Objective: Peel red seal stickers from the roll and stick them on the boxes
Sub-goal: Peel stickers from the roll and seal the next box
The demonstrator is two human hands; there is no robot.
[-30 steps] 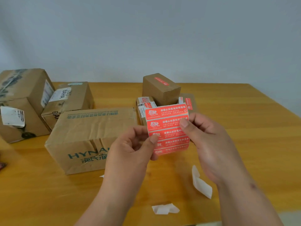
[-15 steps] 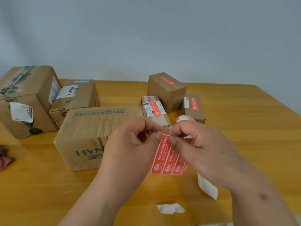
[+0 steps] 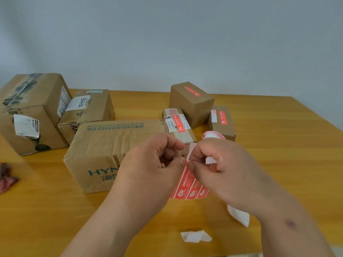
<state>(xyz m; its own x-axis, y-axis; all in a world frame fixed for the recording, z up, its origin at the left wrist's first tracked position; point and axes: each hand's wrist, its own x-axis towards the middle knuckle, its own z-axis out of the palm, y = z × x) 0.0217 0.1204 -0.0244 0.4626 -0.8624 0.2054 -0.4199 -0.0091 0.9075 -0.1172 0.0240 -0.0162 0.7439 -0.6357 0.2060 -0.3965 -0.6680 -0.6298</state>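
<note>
The red stickers (image 3: pixel 189 188) hang in a short strip in the air, over the table (image 3: pixel 278 145) and just in front of the big box (image 3: pixel 104 151). The top of the strip is up between the two hands. The rest dangles down below them.

The left hand (image 3: pixel 154 164) has its fingers curled in, and its thumb and finger pinch the top edge of the strip. The right hand (image 3: pixel 222 164) is curled too. It pinches the same top edge, right beside the left thumb, where a pale bit of backing paper (image 3: pixel 192 151) sticks up. The fingertips of both hands almost touch there.

I think a sticker is being picked loose at its corner. It could tear if it is pulled too fast. It could also fold and stick to itself, or stick to a finger. The strip swings free, so it might twist.

The roll (image 3: pixel 211 135) sits behind the right hand, near the small boxes (image 3: pixel 221 121) that already have red stickers. White scraps (image 3: pixel 196 236) lie on the table close to the person.
</note>
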